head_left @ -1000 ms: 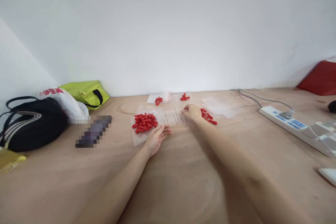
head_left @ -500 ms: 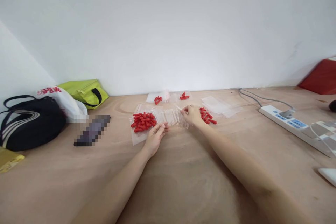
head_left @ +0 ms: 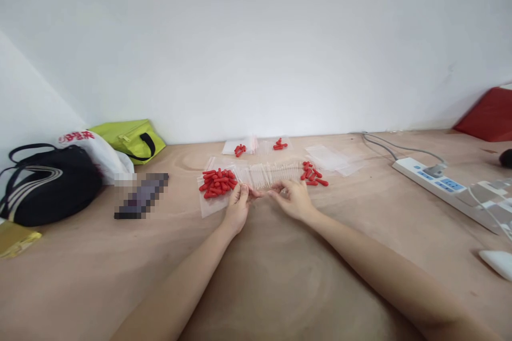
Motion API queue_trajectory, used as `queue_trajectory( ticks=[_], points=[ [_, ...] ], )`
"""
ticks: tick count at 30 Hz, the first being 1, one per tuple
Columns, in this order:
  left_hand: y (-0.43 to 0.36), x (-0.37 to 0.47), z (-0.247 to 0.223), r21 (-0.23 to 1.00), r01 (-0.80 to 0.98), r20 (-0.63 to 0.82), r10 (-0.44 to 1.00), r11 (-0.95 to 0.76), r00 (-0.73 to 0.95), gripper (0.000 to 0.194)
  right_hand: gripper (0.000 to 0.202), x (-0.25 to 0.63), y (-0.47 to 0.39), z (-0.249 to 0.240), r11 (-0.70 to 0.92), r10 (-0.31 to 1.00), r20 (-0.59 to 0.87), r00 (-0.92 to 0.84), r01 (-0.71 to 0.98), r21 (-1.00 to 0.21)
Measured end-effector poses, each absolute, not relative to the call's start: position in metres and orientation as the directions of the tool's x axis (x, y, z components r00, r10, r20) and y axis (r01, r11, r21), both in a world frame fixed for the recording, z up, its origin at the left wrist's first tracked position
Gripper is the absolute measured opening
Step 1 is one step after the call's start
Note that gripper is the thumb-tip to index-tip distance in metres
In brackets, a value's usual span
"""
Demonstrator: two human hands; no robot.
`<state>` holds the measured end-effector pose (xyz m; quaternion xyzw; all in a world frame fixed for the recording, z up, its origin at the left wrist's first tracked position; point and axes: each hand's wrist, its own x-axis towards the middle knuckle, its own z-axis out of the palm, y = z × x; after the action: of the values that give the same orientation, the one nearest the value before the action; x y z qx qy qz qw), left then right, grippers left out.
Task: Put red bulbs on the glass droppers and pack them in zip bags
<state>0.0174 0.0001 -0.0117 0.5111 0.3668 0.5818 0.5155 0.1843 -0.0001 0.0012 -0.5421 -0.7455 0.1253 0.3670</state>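
Just in front of the row of thin pale sticks (head_left: 262, 175), my left hand (head_left: 239, 205) is closed, thumb pressed against the fingers. Facing it, my right hand (head_left: 294, 198) has its fingertips pinched together, almost meeting the left fingertips. Whatever lies between the fingers is too small to make out. A heap of small red elongated pieces (head_left: 218, 182) rests on a clear plastic bag (head_left: 207, 210) left of my left hand. More red pieces (head_left: 314, 174) lie beyond my right hand.
Toward the wall are two small groups of red pieces (head_left: 240, 150) and several clear bags (head_left: 334, 161). A power strip (head_left: 430, 173) with cables stands right. At left are a pixelated dark object (head_left: 142, 198), a black bag (head_left: 52, 186) and a lime-green bag (head_left: 130, 138).
My right hand has come back from the far side of the sticks toward me, close to my left hand. The left hand has shifted only slightly.
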Motion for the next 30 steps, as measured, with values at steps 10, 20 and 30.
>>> queue_trajectory(
  ticks=[10, 20, 30],
  points=[
    [-0.006, 0.009, -0.002, 0.729, 0.438, 0.467, 0.85, -0.526, 0.245, 0.026, 0.025, 0.28, 0.019, -0.016, 0.176, 0.882, 0.47, -0.03, 0.947, -0.269],
    [-0.003, 0.01, -0.006, 0.694, 0.467, 0.472, 0.836, -0.548, 0.28, 0.025, 0.023, 0.284, 0.025, -0.022, 0.154, 0.908, 0.413, -0.074, 0.974, -0.165],
    [0.002, 0.016, -0.004, 0.647, 0.504, 0.48, 0.819, -0.573, 0.314, 0.025, 0.021, 0.276, 0.019, -0.018, 0.227, 0.857, 0.511, -0.069, 0.94, -0.253]
  ],
)
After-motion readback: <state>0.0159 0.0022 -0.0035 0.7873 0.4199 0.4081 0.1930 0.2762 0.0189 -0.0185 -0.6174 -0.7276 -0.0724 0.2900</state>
